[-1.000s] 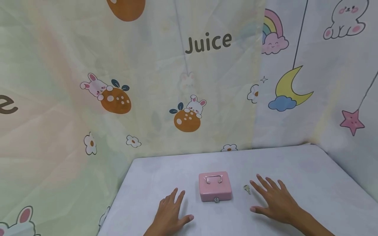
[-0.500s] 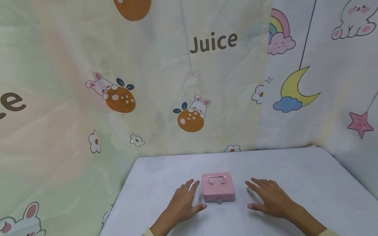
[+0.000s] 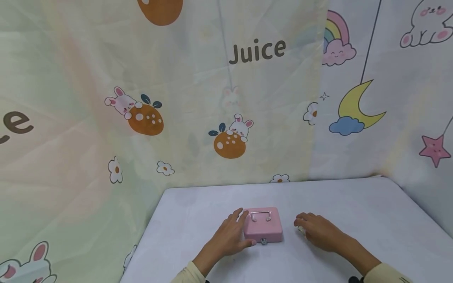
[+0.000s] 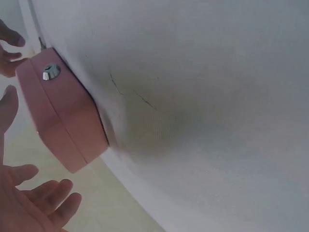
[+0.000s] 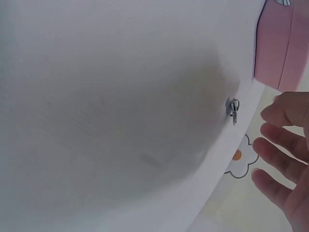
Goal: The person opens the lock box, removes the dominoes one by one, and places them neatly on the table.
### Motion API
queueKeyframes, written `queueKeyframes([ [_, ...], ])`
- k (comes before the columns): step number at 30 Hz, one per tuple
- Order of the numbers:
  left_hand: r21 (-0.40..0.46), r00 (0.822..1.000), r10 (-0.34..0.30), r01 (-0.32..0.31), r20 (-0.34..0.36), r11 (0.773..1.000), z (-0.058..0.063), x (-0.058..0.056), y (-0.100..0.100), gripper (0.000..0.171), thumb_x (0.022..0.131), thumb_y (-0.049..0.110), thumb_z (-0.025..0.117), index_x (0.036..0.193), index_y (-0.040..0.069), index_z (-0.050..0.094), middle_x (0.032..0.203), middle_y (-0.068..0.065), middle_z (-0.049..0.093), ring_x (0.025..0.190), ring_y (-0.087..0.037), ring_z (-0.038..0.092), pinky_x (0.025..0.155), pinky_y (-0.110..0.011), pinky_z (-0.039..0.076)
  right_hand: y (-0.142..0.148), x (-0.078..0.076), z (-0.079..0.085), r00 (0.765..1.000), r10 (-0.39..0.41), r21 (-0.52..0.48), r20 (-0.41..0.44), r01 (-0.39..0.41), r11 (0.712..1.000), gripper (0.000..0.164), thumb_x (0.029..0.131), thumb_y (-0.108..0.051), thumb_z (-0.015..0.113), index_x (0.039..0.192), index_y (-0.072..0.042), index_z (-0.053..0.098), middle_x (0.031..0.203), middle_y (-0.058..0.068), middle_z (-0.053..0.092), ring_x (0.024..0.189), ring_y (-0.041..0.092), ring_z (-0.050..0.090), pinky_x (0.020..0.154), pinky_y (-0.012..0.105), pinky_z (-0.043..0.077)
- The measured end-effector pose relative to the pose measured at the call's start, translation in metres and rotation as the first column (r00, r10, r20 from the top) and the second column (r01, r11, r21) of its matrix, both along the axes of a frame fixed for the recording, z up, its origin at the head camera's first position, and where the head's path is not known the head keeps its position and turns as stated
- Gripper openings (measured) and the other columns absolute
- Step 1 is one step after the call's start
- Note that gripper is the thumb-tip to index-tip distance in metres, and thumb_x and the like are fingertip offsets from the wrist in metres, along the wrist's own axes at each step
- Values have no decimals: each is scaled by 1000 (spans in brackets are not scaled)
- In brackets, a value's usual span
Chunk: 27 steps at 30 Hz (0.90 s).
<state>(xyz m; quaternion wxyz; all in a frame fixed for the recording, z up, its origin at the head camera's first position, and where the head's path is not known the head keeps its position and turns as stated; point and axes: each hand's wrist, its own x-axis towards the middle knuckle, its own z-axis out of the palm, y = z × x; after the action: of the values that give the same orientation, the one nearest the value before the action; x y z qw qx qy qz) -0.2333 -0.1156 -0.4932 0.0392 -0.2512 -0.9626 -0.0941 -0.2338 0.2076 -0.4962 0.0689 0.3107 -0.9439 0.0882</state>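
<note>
A small pink metal cash box (image 3: 262, 228) with a wire handle (image 3: 261, 215) on its lid and a silver lock (image 4: 51, 72) on its front stands shut on the white table. My left hand (image 3: 228, 237) is at the box's left side, fingers spread; in the left wrist view a gap shows between fingers and box. To the right of the box my right hand (image 3: 321, 232) hovers over a bunch of small keys (image 5: 233, 110), its fingers loosely bent. The right wrist view shows the keys lying on the table, apart from the fingers.
The white table (image 3: 198, 204) runs back to a printed cloth wall (image 3: 191, 98), with another cloth at the right. Its left edge slopes toward the front. Faint dark marks (image 4: 145, 100) show on the table's surface.
My left hand has moved right and forward to the box's side. My right hand has come in over the keys, and its fingers have bent from being spread. Box and keys stay put.
</note>
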Motion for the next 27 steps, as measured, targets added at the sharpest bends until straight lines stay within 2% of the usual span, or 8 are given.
queueKeyframes([
  [4,4,1000,-10,10,4,1000,-2,-7,2,102,79,62,76,155,10,32,155,-15,40,131,-34,53,102,-49,50,0,-5,-3,999,8,10,32,-9,1000,28,79,-1,80,98,-19,70,105,1,68,92,20,66,77,37,59],
  [12,14,998,2,-3,58,1000,-7,-19,6,106,78,57,80,157,8,30,158,-17,36,138,-33,48,107,-49,46,2,-14,-6,998,1,15,69,-2,1000,24,80,-4,80,99,-17,72,98,1,64,85,19,64,72,34,58],
  [21,31,996,1,-4,87,1000,-5,-22,9,106,76,54,83,155,7,32,154,-14,43,136,-28,49,108,-45,46,5,-22,-10,992,9,16,129,-11,1000,22,80,-4,80,95,-16,71,90,-5,61,80,11,62,69,29,57],
  [27,23,994,26,-29,109,999,-9,-24,11,106,75,54,83,156,9,31,155,-13,42,137,-28,48,110,-43,45,2,-22,-10,977,-65,32,202,59,998,22,81,-6,80,98,-16,69,90,-6,59,78,10,61,71,29,58],
])
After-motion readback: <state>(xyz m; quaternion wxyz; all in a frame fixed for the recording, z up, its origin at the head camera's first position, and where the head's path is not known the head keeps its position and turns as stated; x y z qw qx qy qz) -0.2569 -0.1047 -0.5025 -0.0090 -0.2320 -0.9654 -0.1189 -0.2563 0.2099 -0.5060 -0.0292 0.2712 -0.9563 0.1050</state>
